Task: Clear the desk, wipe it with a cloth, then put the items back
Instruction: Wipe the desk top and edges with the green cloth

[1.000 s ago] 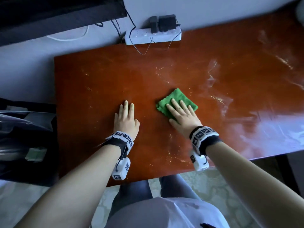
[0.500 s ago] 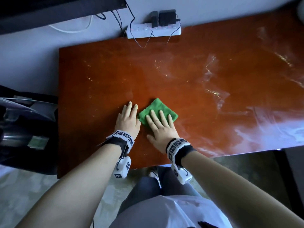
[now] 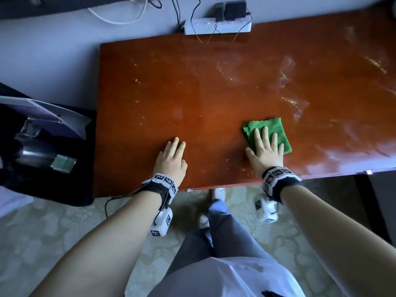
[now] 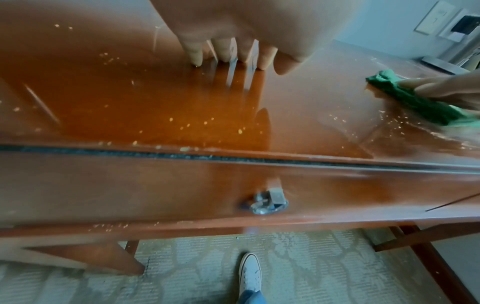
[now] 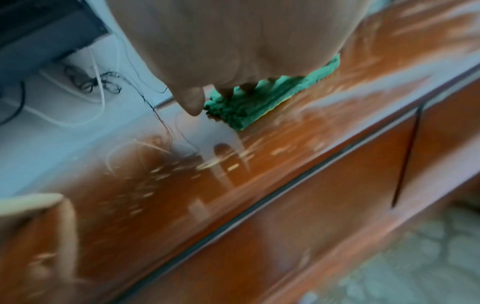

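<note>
— So, where are the person's hands at this moment?

— Both are on top of a glossy reddish-brown wooden desk, seen from above. The left hand lies flat near the front edge, palm down, fingers straight and close together, holding nothing. In the left wrist view its fingertips touch the shiny wood and are mirrored in it.

— And the right hand?

— The right hand is well apart from the left, farther along the front edge. It presses down on a small folded green microfibre cloth with fingers straight and spread; nothing is curled round the fabric. The cloth lies flat on the desk, sticking out beyond the fingertips. The right wrist view is blurred, but it shows the green cloth under the fingers, with the thumb beside its edge, pointing down at the wood.

— What does the desk surface look like?

— Pale specks and crumbs are scattered over the wood, and whitish streaks show toward the right side. Below the front edge, the left wrist view shows a drawer front with a small metal pull.

— Anything else around?

— A white power strip with two dark adapters plugged in sits at the far edge against the wall, thin cables trailing onto the wood. Left of the desk stands a black surface holding papers and a clear glass. Below, a patterned carpet, grey trousers and white sneakers are visible.
</note>
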The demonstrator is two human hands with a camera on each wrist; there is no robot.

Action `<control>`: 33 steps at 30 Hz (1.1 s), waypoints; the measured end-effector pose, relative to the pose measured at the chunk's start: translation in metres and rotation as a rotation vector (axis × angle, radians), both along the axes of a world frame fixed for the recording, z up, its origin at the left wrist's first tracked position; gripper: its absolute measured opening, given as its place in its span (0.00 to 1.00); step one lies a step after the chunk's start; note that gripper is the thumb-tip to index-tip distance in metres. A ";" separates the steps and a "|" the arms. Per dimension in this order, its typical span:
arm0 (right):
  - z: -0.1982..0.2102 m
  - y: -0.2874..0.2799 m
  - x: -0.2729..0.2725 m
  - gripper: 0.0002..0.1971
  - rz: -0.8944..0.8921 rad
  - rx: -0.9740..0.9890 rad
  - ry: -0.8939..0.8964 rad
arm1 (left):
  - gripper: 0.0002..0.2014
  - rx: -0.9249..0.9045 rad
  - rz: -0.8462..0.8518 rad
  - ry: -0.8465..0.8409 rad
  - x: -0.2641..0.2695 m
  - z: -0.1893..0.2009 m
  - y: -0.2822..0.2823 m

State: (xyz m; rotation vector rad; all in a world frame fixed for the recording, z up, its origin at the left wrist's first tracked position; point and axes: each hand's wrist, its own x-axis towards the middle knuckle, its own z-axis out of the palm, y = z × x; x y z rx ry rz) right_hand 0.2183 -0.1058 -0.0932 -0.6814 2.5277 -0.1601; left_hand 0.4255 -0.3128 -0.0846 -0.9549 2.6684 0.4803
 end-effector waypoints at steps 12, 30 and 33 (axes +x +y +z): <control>-0.001 -0.033 0.114 0.36 0.620 -0.053 -0.005 | 0.30 0.001 0.051 0.058 0.038 -0.008 0.027; 0.008 0.065 0.038 0.35 0.293 -0.136 0.079 | 0.24 0.026 0.150 0.121 0.029 0.005 0.078; 0.019 0.063 0.031 0.23 0.260 -0.188 0.095 | 0.20 0.042 0.143 0.150 0.025 0.014 0.093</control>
